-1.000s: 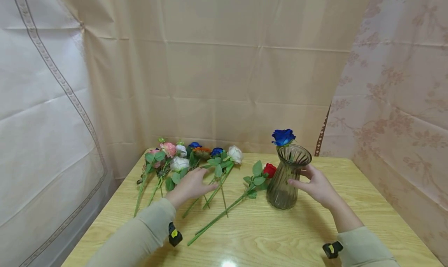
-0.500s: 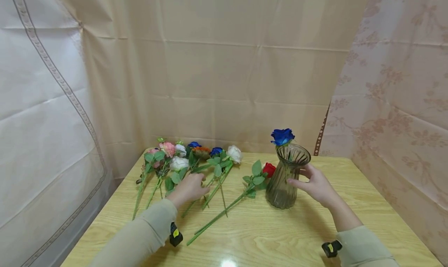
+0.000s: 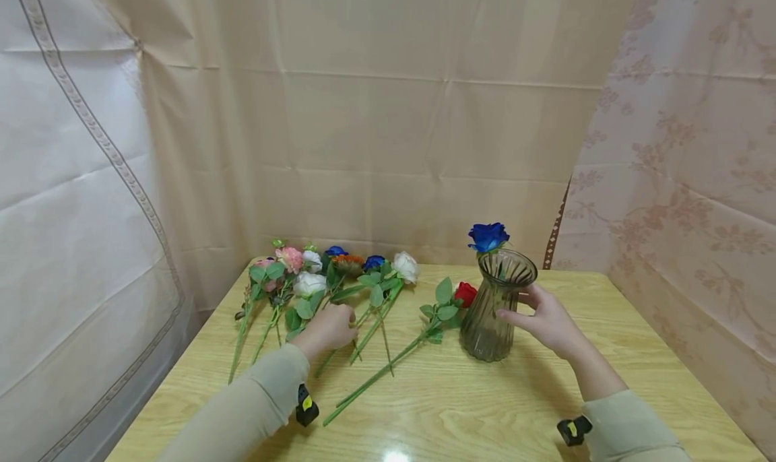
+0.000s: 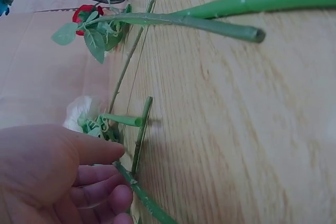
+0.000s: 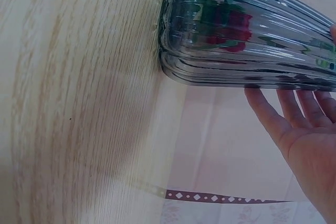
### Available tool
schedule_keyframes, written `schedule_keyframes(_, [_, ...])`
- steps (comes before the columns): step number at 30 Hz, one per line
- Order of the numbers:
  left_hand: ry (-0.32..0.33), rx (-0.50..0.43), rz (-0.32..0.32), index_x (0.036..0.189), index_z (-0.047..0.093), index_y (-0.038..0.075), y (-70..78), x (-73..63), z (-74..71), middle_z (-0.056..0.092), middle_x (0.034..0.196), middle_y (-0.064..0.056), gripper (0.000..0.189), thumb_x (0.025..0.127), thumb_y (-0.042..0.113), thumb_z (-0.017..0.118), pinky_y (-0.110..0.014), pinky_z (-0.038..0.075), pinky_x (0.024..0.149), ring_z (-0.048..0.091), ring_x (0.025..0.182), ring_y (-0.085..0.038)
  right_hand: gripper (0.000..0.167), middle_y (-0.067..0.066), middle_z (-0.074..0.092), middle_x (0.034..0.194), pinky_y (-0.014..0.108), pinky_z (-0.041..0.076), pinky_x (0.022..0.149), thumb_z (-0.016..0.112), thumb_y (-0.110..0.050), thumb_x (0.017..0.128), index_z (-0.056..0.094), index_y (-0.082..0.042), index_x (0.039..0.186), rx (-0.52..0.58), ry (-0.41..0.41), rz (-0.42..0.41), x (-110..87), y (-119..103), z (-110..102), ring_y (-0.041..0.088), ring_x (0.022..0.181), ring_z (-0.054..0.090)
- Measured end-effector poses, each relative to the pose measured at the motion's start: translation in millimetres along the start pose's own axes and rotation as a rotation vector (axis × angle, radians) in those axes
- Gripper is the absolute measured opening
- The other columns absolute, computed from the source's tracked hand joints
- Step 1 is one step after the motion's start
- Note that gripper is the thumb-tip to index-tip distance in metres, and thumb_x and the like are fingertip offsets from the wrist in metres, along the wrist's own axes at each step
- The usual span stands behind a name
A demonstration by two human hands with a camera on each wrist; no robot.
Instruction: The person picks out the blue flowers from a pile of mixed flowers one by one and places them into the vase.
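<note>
My left hand (image 3: 330,326) is among the flowers lying on the table, fingers curled. In the left wrist view, its thumb and fingers (image 4: 122,200) close in on a green flower stem (image 4: 143,199); which bloom it belongs to is hidden. A ribbed, smoky glass vase (image 3: 488,327) stands upright at the right, a blue rose (image 3: 488,236) rising from its mouth. My right hand (image 3: 548,320) holds the vase from its right side, thumb in front and fingers behind. Left of the vase lies a red rose (image 3: 465,294), its stem pointing toward the front edge.
White roses (image 3: 406,267), pink flowers (image 3: 291,258), blue roses (image 3: 374,262) and an orange flower (image 3: 349,265) lie along the table's back left, stems toward the front. Wood-grain tabletop (image 3: 461,415) extends in front of the vase. Curtains (image 3: 364,125) hang close behind the table and at both sides.
My left hand has curled its fingers and drawn its thumb in, turning slightly over the stems. The right hand and the vase have stayed in place.
</note>
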State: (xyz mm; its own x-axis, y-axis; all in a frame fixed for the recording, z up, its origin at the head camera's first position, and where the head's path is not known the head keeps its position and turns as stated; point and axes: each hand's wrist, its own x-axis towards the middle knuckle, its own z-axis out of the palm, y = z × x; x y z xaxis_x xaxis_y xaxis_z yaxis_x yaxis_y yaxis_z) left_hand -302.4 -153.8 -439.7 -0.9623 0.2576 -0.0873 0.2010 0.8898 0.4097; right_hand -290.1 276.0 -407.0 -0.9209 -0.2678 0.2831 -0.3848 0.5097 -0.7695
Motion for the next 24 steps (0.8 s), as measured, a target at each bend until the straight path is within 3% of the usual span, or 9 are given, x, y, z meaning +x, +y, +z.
schedule_keyframes(6, [-0.010, 0.023, 0.008, 0.096, 0.069, 0.009, -1.9, 2.0, 2.0, 0.064, 0.084, -0.002, 0.006, 0.098, 0.014, 0.067, -0.039, 0.051, 0.066, 0.059, 0.072, -0.016, 0.076, 0.022, 0.049, 0.148, 0.065, 0.046, 0.097, 0.079, -0.030, 0.092, 0.041, -0.008, 0.154, -0.006, 0.005, 0.003, 0.1, -1.0, 0.2, 0.048, 0.133, 0.047])
schedule_keyframes(9, [-0.013, 0.013, 0.006, 0.086, 0.066, 0.010, -2.5, 2.3, 2.8, 0.056, 0.071, -0.001, 0.013, 0.099, 0.011, 0.065, -0.036, 0.042, 0.057, 0.049, 0.061, -0.015, 0.076, 0.022, 0.049, 0.148, 0.065, 0.046, 0.097, 0.079, -0.030, 0.092, 0.040, -0.008, 0.154, -0.004, 0.005, 0.000, 0.1, -1.7, -0.1, 0.048, 0.133, 0.047])
schedule_keyframes(13, [-0.008, 0.006, 0.022, 0.068, 0.052, 0.014, -3.6, 1.9, 4.6, 0.035, 0.054, 0.002, 0.032, 0.098, 0.008, 0.063, -0.032, 0.026, 0.049, 0.026, 0.049, -0.014, 0.077, 0.022, 0.048, 0.149, 0.066, 0.046, 0.097, 0.079, -0.029, 0.092, 0.040, -0.009, 0.154, -0.001, 0.002, -0.005, -0.2, -2.0, 0.1, 0.048, 0.133, 0.048])
schedule_keyframes(17, [-0.003, -0.010, 0.033, 0.062, 0.039, 0.016, -3.8, 1.8, 5.4, 0.022, 0.050, 0.005, 0.043, 0.096, 0.004, 0.062, -0.031, 0.018, 0.047, 0.014, 0.047, -0.013, 0.076, 0.022, 0.049, 0.148, 0.065, 0.047, 0.097, 0.080, -0.028, 0.092, 0.040, -0.008, 0.154, 0.003, 0.002, -0.009, -0.5, -2.3, 0.5, 0.048, 0.132, 0.048])
schedule_keyframes(24, [0.006, -0.059, 0.037, 0.059, 0.034, 0.017, -1.7, 1.0, 2.6, 0.019, 0.050, 0.006, 0.048, 0.097, 0.005, 0.061, -0.030, 0.017, 0.048, 0.013, 0.047, -0.012, 0.077, 0.022, 0.049, 0.148, 0.066, 0.045, 0.097, 0.080, -0.028, 0.092, 0.040, -0.009, 0.155, 0.006, 0.001, -0.012, -0.7, -2.8, 0.1, 0.048, 0.132, 0.049])
